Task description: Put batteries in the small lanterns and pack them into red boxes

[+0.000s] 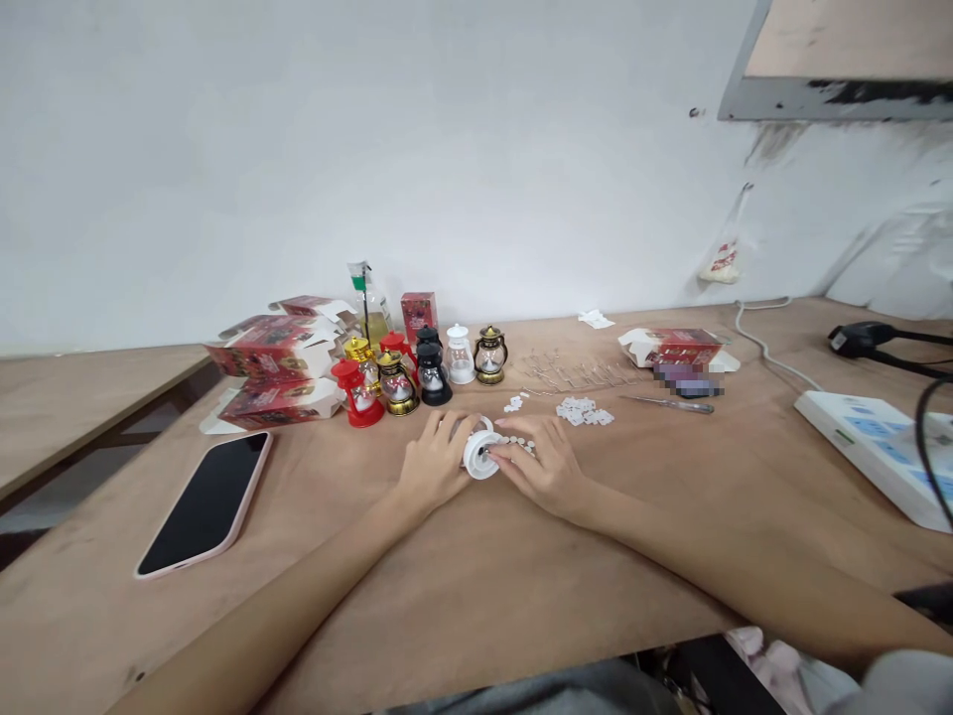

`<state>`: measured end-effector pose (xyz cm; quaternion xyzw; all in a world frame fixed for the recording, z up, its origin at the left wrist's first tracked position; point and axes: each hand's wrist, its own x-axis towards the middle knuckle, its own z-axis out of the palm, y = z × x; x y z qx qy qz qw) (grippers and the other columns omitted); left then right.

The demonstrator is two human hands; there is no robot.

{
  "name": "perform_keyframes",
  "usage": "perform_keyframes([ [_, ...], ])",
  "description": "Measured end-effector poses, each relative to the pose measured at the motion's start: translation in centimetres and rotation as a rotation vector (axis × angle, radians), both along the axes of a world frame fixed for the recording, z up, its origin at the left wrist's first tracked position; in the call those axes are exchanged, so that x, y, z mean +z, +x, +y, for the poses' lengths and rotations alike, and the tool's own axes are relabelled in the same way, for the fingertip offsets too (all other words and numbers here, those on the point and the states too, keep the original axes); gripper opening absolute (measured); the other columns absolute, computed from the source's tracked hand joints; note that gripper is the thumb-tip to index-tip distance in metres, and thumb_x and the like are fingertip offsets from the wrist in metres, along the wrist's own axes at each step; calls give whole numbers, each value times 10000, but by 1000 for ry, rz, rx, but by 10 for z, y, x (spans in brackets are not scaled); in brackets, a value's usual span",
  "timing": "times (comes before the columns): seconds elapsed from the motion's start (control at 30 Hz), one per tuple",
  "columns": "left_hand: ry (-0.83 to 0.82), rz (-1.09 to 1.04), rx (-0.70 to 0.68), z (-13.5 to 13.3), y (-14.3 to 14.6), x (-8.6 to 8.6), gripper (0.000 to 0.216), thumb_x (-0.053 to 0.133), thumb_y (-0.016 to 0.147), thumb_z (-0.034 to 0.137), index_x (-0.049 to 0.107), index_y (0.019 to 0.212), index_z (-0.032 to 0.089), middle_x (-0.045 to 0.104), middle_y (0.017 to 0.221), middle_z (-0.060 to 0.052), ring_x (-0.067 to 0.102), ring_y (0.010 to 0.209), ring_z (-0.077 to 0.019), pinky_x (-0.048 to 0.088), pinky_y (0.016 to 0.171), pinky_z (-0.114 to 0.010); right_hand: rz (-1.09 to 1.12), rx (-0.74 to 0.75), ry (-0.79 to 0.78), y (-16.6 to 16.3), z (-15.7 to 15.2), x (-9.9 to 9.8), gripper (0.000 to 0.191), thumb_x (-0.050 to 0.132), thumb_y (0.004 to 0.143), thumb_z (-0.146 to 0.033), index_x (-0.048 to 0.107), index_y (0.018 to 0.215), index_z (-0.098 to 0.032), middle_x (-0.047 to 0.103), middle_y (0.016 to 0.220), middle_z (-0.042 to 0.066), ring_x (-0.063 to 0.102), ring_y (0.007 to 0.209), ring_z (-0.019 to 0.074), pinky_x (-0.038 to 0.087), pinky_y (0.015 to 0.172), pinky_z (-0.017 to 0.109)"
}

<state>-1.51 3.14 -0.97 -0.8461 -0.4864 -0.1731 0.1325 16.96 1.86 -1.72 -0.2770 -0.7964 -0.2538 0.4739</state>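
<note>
Brown counter (476,576), bare along our near edge. Smartphone (204,506), one, pale pink case, dark screen, lying flat at left. Left hand (436,459), one, fingers wrapped about the side of a white miniature lantern (482,471), which we list as the piece in work: tipped over, round underside facing us, dark recess at its centre, placed between both hands. Right hand (547,462), one, thumb and forefinger brought together at that recess; whether they pinch a tiny part we cannot tell. Step in hand, by our judgement: fingertip work inside the base. The next move, we judge, calls for a firm left-hand hold and a fine, straight touch from the right. White power strip (832,417), one, at right, blue-faced sockets. Pale discs (519,443), several, just beyond the right hand. Small white tabs (585,411), one loose heap. Slim metal tool (674,404), one, lying flat. Standing lanterns, a cluster: red (362,409), gold-and-black (400,395), black, yellow, white (460,362) and bronze-toned. Thin wire pieces (588,375), scattered. Opened red cartons (279,357), stacked at left; another at right. Bottle (377,326), behind the cluster. Plastic bag (722,260), hung on the wall (476,149).
</note>
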Motion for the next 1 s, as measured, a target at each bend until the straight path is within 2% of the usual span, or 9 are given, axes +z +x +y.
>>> perform_keyframes([
  [0.13, 7, -5, -17, 1, -1, 0, 408, 553, 838, 375, 525, 1212, 213, 583, 1179, -91, 500, 1095, -252, 471, 509, -245, 33, 23, 2, 1, 1, -1, 61, 605, 846, -159, 651, 827, -193, 656, 994, 78, 585, 928, 179, 458, 762, 315],
  [0.3, 44, -61, -7, 7, -8, -2, 405, 594, 806, 389, 544, 1155, 189, 592, 1128, -89, 522, 1049, -247, 478, 546, -259, 98, 70, -75, 6, 0, -3, 41, 605, 840, -170, 643, 836, -184, 625, 987, 83, 581, 908, 174, 439, 767, 319],
  [0.4, 65, -109, -24, 12, -15, -4, 392, 585, 810, 373, 541, 1147, 177, 601, 1111, -88, 535, 1031, -239, 495, 627, -273, 99, 50, -188, 8, 3, -6, 61, 580, 849, -173, 634, 821, -172, 615, 979, 87, 567, 887, 180, 420, 765, 331],
  [0.5, 79, -164, -28, 15, -19, -5, 367, 571, 819, 364, 544, 1135, 179, 610, 1092, -83, 548, 1012, -228, 497, 713, -286, 2, -12, -350, 10, 10, -10, 102, 571, 866, -242, 631, 813, -179, 615, 1003, 84, 546, 908, 202, 401, 756, 343],
  [0.67, 63, -171, -15, 15, -18, -4, 372, 580, 812, 362, 542, 1137, 186, 610, 1103, -81, 547, 1026, -230, 487, 685, -275, -158, -87, -561, 8, 19, -13, 237, 565, 874, -402, 652, 830, -186, 603, 1075, 90, 516, 970, 233, 391, 764, 357],
  [0.87, 27, -151, 16, 12, -16, -1, 387, 584, 807, 371, 539, 1151, 200, 602, 1115, -73, 543, 1027, -234, 471, 615, -267, -191, -97, -548, 6, 22, -16, 242, 534, 898, -378, 681, 814, -205, 608, 1045, 86, 509, 975, 222, 381, 768, 348],
  [1.0, 13, -121, 30, 11, -15, 0, 395, 588, 805, 372, 538, 1153, 192, 600, 1119, -80, 533, 1042, -241, 463, 577, -263, -225, -92, -515, 6, 22, -16, 171, 568, 886, -300, 660, 815, -175, 627, 1031, 79, 521, 969, 219, 388, 773, 346],
])
